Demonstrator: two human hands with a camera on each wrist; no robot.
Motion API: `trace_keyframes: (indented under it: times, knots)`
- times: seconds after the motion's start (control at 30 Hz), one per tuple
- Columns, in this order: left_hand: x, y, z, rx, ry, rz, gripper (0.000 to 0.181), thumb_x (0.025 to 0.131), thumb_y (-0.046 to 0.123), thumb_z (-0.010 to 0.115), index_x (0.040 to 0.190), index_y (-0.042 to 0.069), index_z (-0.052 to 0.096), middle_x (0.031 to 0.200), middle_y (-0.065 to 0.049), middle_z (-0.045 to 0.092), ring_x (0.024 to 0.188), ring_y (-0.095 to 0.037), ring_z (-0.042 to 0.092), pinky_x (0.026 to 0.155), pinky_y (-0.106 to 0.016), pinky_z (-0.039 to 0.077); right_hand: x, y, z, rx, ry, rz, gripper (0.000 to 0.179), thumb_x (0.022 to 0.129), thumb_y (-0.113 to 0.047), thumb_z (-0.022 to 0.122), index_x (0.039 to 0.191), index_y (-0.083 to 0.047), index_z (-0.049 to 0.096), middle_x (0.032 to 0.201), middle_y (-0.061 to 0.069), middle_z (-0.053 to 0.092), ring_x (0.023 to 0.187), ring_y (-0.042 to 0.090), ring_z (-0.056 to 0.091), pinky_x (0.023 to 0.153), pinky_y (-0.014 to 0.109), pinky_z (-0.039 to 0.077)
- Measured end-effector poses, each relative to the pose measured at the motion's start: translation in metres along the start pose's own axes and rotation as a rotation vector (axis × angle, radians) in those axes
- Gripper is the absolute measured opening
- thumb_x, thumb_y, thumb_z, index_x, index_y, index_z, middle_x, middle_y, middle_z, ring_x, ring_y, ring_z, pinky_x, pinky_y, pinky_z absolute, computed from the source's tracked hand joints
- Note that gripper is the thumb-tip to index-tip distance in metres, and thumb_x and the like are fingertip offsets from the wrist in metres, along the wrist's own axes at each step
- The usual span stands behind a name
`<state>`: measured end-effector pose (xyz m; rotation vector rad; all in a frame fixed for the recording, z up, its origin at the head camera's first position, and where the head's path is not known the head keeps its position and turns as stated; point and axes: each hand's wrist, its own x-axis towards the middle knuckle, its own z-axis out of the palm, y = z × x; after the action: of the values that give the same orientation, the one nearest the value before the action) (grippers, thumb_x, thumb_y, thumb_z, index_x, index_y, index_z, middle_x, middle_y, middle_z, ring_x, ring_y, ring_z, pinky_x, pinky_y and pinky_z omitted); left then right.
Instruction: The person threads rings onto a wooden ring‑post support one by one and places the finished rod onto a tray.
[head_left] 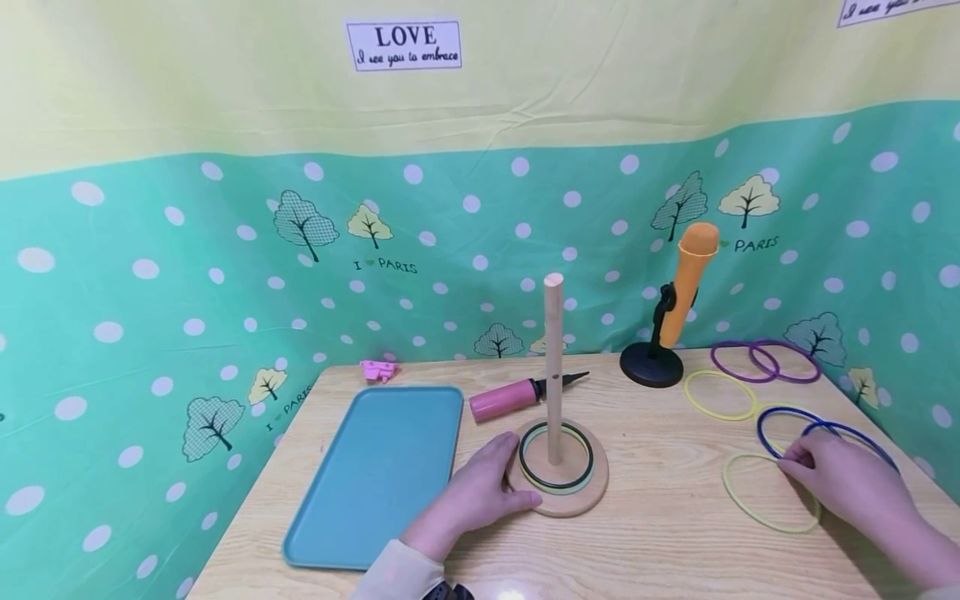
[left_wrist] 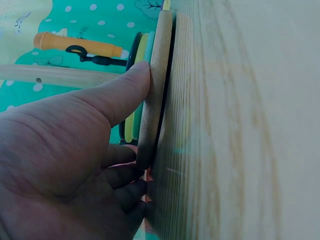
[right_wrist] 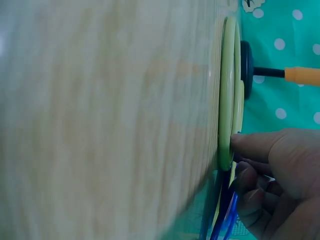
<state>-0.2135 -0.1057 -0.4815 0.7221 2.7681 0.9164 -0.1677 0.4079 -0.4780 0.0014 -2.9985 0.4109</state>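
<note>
A wooden peg stand point(head_left: 554, 358) rises from a round base, with black, yellow and green rings stacked around its peg. My left hand point(head_left: 491, 492) holds the left edge of the base; in the left wrist view its thumb point(left_wrist: 132, 82) lies against the rim and the fingers reach around the side. At the right, my right hand point(head_left: 851, 479) pinches the edge of a light green ring point(head_left: 772, 527), thumb and curled fingers close together. Two blue rings point(head_left: 765, 437) lie beside and partly under this hand. In the right wrist view the light green ring point(right_wrist: 226, 100) is close to the tabletop.
A blue tray point(head_left: 375, 475) lies left of the stand. Behind it are a pink pump point(head_left: 504, 400) and a small pink toy point(head_left: 378, 370). An orange microphone point(head_left: 686, 283) stands at the back, near a yellow ring point(head_left: 701, 410) and two purple rings point(head_left: 723, 373).
</note>
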Motion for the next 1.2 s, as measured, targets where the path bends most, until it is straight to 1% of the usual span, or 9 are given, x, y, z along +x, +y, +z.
trace_keyframes:
  times: [0.17,0.27,0.47,0.6,0.77,0.87,0.93,1.07,1.2]
  knots:
    - [0.001,-0.002,0.002,0.002,0.0,0.01,0.103,0.092,0.048,0.091,0.166,-0.004,0.042,0.171,-0.025,0.041,0.158,-0.039,0.04,0.129,-0.057,0.036,0.0,-0.004,-0.002,-0.073,0.025,-0.014,0.011,0.095,-0.014,0.083,0.086,-0.009,0.078,0.08,-0.001,0.069,0.072,0.023,0.066,0.067,0.054,0.059]
    - [0.001,-0.002,0.002,0.008,0.001,0.016,0.103,0.092,0.049,0.091,0.166,-0.005,0.042,0.171,-0.025,0.041,0.158,-0.04,0.041,0.129,-0.057,0.036,0.0,-0.001,-0.001,-0.084,0.038,-0.022,0.01,0.095,-0.013,0.083,0.086,-0.009,0.079,0.08,-0.001,0.07,0.072,0.022,0.066,0.067,0.055,0.06]
    - [0.0,0.0,0.001,0.008,-0.002,0.014,0.103,0.093,0.048,0.091,0.166,-0.005,0.042,0.171,-0.026,0.041,0.158,-0.04,0.041,0.128,-0.057,0.037,-0.001,0.004,-0.003,-0.045,0.076,-0.058,0.011,0.096,-0.014,0.083,0.089,-0.007,0.079,0.081,-0.002,0.071,0.072,0.019,0.064,0.067,0.051,0.059]
    - [-0.001,0.001,0.0,0.008,-0.003,0.012,0.102,0.093,0.047,0.091,0.166,-0.005,0.042,0.171,-0.026,0.041,0.158,-0.04,0.041,0.128,-0.057,0.037,-0.002,0.001,-0.011,0.03,0.091,-0.055,0.012,0.101,-0.015,0.079,0.091,-0.009,0.078,0.085,0.0,0.073,0.075,0.02,0.065,0.067,0.046,0.057]
    - [-0.001,0.0,0.0,0.007,-0.001,0.012,0.102,0.093,0.048,0.091,0.166,-0.005,0.043,0.171,-0.026,0.042,0.158,-0.04,0.041,0.128,-0.057,0.037,-0.001,-0.005,-0.02,0.123,0.103,-0.008,0.015,0.106,-0.023,0.073,0.095,-0.014,0.078,0.088,0.002,0.075,0.077,0.019,0.066,0.065,0.038,0.051]
    - [-0.001,0.0,0.0,0.005,0.0,0.013,0.102,0.093,0.048,0.091,0.166,-0.005,0.043,0.17,-0.026,0.042,0.157,-0.04,0.042,0.128,-0.057,0.038,0.001,-0.009,-0.026,0.152,0.122,-0.004,0.019,0.107,-0.026,0.074,0.1,-0.009,0.079,0.09,0.005,0.077,0.08,0.021,0.068,0.066,0.037,0.052]
    - [-0.001,0.0,0.0,0.005,-0.001,0.013,0.102,0.093,0.048,0.091,0.165,-0.005,0.043,0.17,-0.026,0.042,0.157,-0.04,0.042,0.128,-0.057,0.038,0.001,-0.015,-0.029,0.165,0.132,0.007,0.025,0.108,-0.03,0.074,0.104,-0.006,0.08,0.091,0.003,0.076,0.079,0.016,0.066,0.064,0.033,0.051]
    - [-0.001,-0.001,0.0,0.009,0.001,0.015,0.102,0.093,0.047,0.091,0.165,-0.006,0.043,0.17,-0.026,0.042,0.157,-0.04,0.042,0.128,-0.057,0.037,0.001,-0.03,-0.039,0.254,0.086,0.036,0.04,0.113,-0.038,0.066,0.115,0.0,0.077,0.084,0.002,0.071,0.067,0.013,0.058,0.057,0.03,0.046]
    - [-0.001,-0.001,0.001,0.016,0.005,0.02,0.102,0.093,0.048,0.091,0.165,-0.005,0.043,0.17,-0.026,0.042,0.157,-0.04,0.042,0.128,-0.056,0.038,0.001,-0.046,-0.048,0.342,0.074,0.056,0.039,0.115,-0.038,0.063,0.117,-0.001,0.074,0.077,0.003,0.066,0.062,0.017,0.057,0.053,0.032,0.043]
